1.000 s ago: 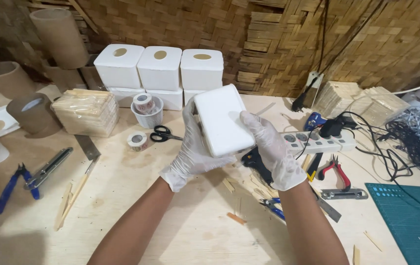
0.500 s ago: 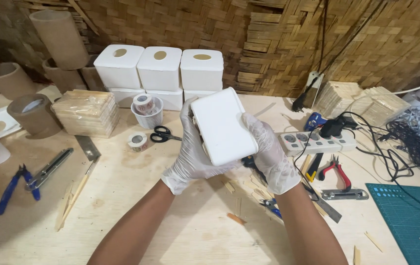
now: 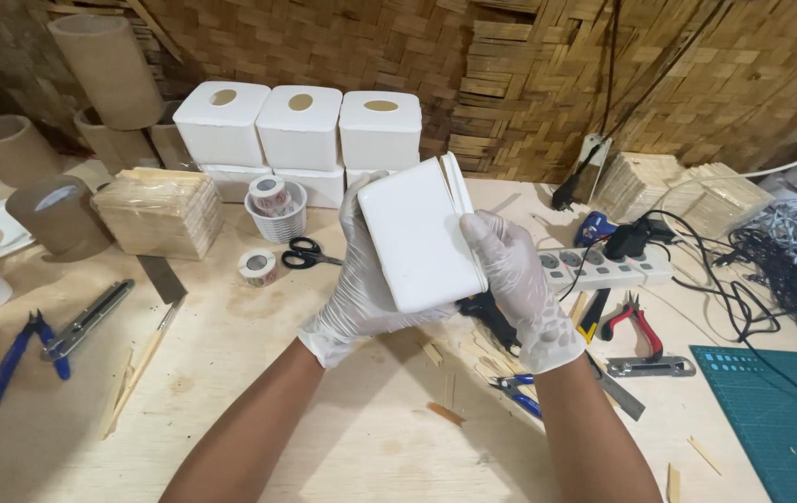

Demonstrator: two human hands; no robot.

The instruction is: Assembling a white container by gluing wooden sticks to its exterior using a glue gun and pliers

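- Since the earlier frame, the white box [image 3: 422,237] had been turned more upright, its bottom facing the camera.
- Left hand [image 3: 361,279] cupped its left side; right hand [image 3: 519,279] clasped its right edge, above the wooden workbench [image 3: 258,391].
- Scissors [image 3: 307,252] lay behind.

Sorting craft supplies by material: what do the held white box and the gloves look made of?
Box: matte white, slightly rough, possibly painted wood or plaster; can't tell which. Gloves on the left hand and right hand: thin whitish latex or vinyl, wrinkled and semi-translucent.

workbench [image 3: 342,438] | scissors [image 3: 308,252] | blue pliers [image 3: 21,352] | power strip [image 3: 603,270]
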